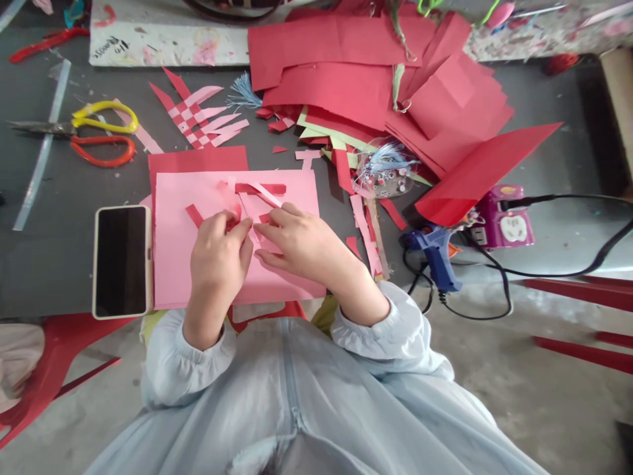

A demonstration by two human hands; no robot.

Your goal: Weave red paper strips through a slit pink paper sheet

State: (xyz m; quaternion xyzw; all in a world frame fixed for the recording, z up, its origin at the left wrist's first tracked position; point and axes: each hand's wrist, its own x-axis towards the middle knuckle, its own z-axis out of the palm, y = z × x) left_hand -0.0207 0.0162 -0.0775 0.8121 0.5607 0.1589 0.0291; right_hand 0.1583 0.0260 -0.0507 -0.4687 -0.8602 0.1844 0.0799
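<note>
My left hand [217, 254] and my right hand [297, 241] meet over a pink paper sheet [173, 264] lying on the dark table [59, 257]. Both pinch thin red and pink paper strips [260, 191] that cross each other on the sheet. The left fingers are curled round a red strip [194, 215]. The right fingers press flat on a pink strip near the middle. A red sheet [198, 160] lies under the pink one.
A phone [121, 260] lies left of the pink sheet. Two scissors [89, 132] and a woven red-pink piece [198, 119] lie at the back left. A heap of red paper [395, 86], a blue glue gun [435, 251] and a purple socket [504, 221] are on the right.
</note>
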